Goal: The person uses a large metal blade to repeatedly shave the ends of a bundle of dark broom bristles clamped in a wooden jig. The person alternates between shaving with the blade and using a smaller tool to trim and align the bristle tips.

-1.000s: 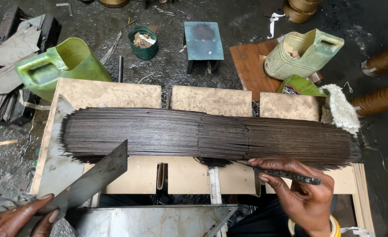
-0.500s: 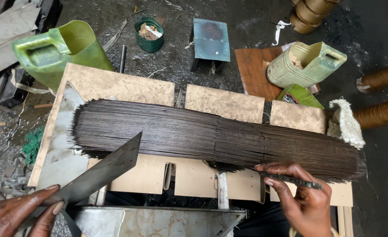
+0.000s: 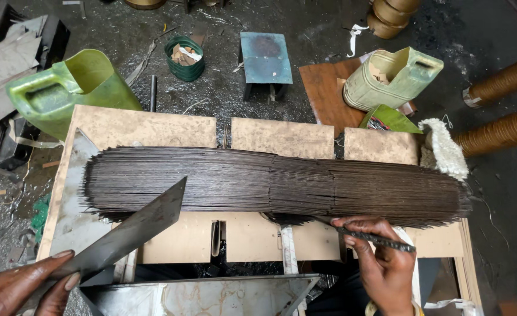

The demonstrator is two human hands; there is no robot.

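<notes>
Wooden bench (image 3: 153,126) carries our wire bundle (image 3: 270,184). Our left hand (image 3: 18,289) grips a metal blade (image 3: 129,234); our right hand (image 3: 384,266) pinches a rod (image 3: 381,240) beside the bundle.

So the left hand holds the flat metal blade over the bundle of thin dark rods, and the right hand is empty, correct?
Not quite. The left hand does hold the flat metal blade over the bundle of thin dark rods, but the head view shows the right hand is not empty: it grips a thin dark rod.
</notes>
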